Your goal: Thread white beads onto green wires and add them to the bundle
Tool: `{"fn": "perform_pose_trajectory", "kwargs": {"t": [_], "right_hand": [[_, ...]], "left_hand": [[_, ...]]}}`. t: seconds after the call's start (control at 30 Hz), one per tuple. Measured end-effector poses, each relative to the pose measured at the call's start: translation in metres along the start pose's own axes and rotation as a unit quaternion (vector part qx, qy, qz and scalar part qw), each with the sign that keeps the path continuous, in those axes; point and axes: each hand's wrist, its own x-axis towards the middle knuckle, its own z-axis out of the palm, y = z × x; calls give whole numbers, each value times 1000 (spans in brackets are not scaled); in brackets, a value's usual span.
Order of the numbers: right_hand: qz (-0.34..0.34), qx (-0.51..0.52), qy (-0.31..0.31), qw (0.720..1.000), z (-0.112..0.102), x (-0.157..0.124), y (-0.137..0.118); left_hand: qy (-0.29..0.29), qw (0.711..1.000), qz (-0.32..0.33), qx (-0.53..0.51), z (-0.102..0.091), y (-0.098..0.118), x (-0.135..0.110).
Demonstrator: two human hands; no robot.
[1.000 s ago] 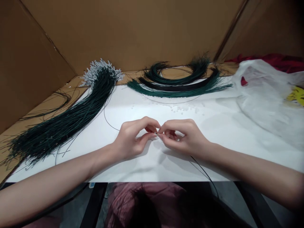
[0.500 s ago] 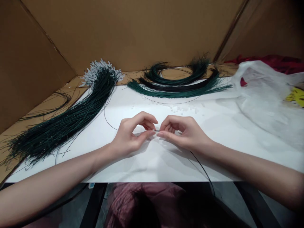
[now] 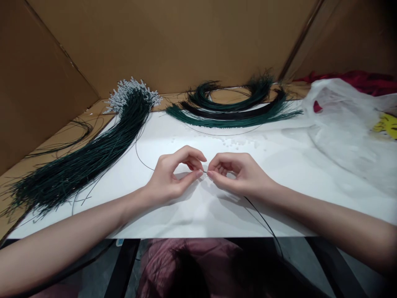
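Over the white table top (image 3: 186,219), my left hand (image 3: 176,171) and my right hand (image 3: 237,171) meet fingertip to fingertip with a small gap between them. Both pinch a thin dark cord (image 3: 205,171), and a short stretch of it crosses the gap. One dark strand trails out behind the left wrist; another runs from under the right hand down over the table's front edge. Any small piece within the left fingertips is hidden. Beyond the hands lie tiny white beads (image 3: 238,142), scattered on the table.
At left lies a thick bundle of dark green cords (image 3: 102,153) with white beaded ends (image 3: 133,91). Curved bundles of green and black cords (image 3: 232,114) rest at the back. A translucent plastic bag (image 3: 347,132) sits at right, near red cloth (image 3: 366,82). Cardboard walls (image 3: 173,41) enclose the table.
My right hand has shifted very slightly, and its fingertips are nearer the left ones, so less cord shows between them. A pale bit seen at the left fingertips earlier no longer shows.
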Motion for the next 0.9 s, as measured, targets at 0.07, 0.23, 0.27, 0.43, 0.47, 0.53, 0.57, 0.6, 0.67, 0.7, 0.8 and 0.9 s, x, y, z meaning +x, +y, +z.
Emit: {"fn": "perform_pose_trajectory", "kwargs": {"t": [0.07,0.23,0.27,0.43,0.47,0.53,0.57,0.6,0.67,0.7,0.8,0.9], "right_hand": [[-11,-5,3,1000,0,0,0],[-44,-24,20,999,0,0,0],[-51,-27,23,998,0,0,0],[-85,-40,24,995,0,-1,0],[-91,-43,21,995,0,-1,0],[-100,-48,19,994,0,-1,0],[-103,-50,18,993,0,-1,1],[-105,-52,19,993,0,-1,1],[-109,-54,21,992,0,0,0],[-111,-55,22,992,0,0,0],[-114,-59,25,991,0,0,1],[-116,-60,27,991,0,-1,1]], "left_hand": [[1,1000,3,-1,0,-1,0],[13,1000,2,-18,1,-1,0],[17,1000,0,-22,1,-1,0],[23,999,-3,-35,1,0,0],[22,999,-3,-36,1,0,0],[21,999,-1,-36,1,0,0],[21,999,0,-36,1,0,0],[20,999,2,-36,1,0,0],[20,999,5,-38,1,0,0],[20,999,6,-39,1,0,0],[23,999,9,-45,1,-1,0],[24,998,13,-50,1,-2,0]]}}
